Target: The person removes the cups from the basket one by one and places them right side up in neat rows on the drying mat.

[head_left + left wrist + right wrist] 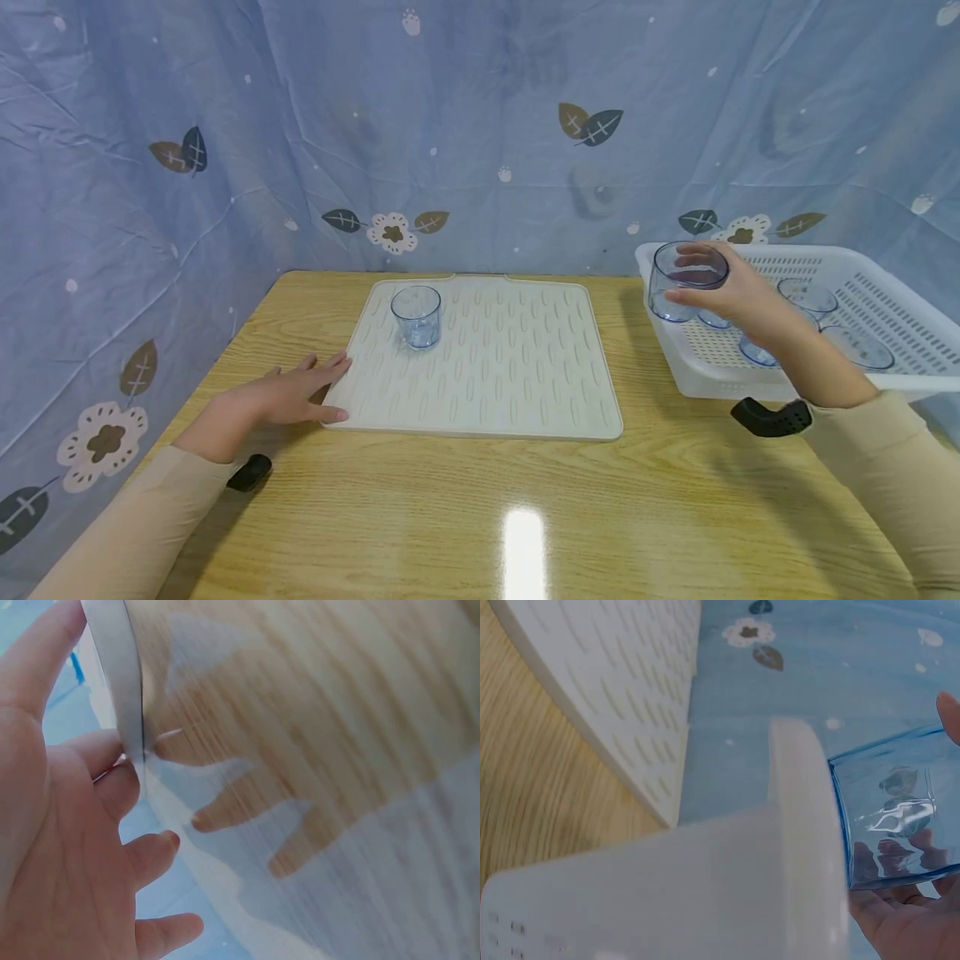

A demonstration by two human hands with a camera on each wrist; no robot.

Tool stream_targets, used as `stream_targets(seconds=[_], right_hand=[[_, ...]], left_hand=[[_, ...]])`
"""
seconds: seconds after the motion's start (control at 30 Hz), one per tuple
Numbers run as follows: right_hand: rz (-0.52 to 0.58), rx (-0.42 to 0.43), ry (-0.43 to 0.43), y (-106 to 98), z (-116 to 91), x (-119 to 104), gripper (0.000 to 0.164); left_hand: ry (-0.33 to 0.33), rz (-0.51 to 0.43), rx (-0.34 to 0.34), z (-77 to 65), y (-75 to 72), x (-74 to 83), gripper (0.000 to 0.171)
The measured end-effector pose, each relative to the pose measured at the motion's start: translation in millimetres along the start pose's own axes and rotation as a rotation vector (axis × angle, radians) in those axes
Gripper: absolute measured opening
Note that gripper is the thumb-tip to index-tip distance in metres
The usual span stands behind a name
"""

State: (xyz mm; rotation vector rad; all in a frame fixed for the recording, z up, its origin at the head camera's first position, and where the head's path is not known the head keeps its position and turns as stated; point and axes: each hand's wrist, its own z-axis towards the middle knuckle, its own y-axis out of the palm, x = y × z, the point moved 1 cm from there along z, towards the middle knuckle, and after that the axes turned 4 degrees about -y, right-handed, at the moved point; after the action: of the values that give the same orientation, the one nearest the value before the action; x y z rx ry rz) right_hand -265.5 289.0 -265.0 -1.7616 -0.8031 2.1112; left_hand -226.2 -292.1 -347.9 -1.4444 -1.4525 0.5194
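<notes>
My right hand (pixel 742 292) grips a clear blue-tinted glass (pixel 667 307), thumb on the near side and fingers on the far side. It holds the glass over the left end of the white basket (pixel 720 388). In the right wrist view the glass (pixel 889 825) appears beside the blurred basket rim (pixel 810 847). A second glass (pixel 420 325) stands upright on the back left of the white drying mat (pixel 517 375). At the mat's left edge rests my left hand (pixel 288 393), its fingers spread and fairly straight, fingertips and thumb touching the edge.
Several more glasses (pixel 858 346) sit inside the basket, partly behind my right forearm. The wooden table (pixel 420 508) reaches to a blue patterned curtain (pixel 480 150) at the back and left. A black strap piece (pixel 772 418) sits at the right wrist.
</notes>
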Motion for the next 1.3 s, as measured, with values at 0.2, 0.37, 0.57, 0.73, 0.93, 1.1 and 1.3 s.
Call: stream_targets(seconds=[0.2,0.37,0.57,0.73,0.93,1.1,1.3], right_hand=[[0.018,-0.022,-0.034,12,3,-8,0.082],[0.071,-0.034,-0.07,20,4,-12,0.078],[0.139,-0.051,-0.09,32,8,-15,0.072],[0.165,-0.074,-0.079,40,12,-20,0.074],[0.2,-0.103,-0.086,50,16,-25,0.072],[0.24,-0.115,-0.096,60,20,-27,0.074],[0.277,-0.12,-0.11,74,23,-27,0.074]], left_hand=[[0.001,-0.002,0.001,-0.6,0.4,0.6,0.104],[0.001,0.006,0.004,-0.3,-0.8,0.7,0.104],[0.004,0.002,0.005,-0.7,-1.3,1.6,0.104],[0.003,0.003,0.003,-0.7,-0.3,0.8,0.104],[0.001,-0.002,0.003,-0.7,-0.4,1.4,0.104],[-0.004,0.0,-0.003,-1.2,-0.9,2.0,0.104],[0.003,-0.006,0.002,-1.8,-0.7,1.9,0.104]])
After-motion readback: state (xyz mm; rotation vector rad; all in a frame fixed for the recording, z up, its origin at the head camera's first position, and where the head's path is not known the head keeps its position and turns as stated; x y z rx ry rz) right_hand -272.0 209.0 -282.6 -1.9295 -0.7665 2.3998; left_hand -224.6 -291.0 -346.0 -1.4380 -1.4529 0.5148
